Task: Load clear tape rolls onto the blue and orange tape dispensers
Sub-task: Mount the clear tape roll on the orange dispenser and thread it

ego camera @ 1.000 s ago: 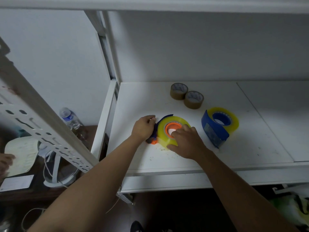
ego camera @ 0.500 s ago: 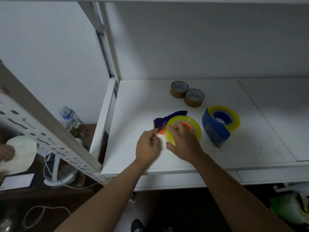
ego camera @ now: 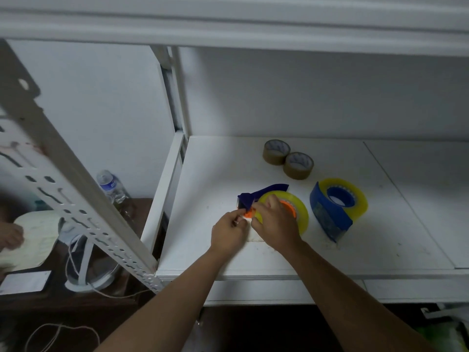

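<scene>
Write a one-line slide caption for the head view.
Both hands, left hand and right hand, work a clear tape roll on the orange dispenser; loaded blue dispenser beside.

Dim, cool indoor light falls from above onto a white shelf (ego camera: 380, 224), brightest near its middle and fading to murky shadow below its front edge; wide-angle distortion bends the upper beam (ego camera: 228, 24) and slanted perforated post (ego camera: 76, 199), while the left margin is soft, smeared and noisy
</scene>
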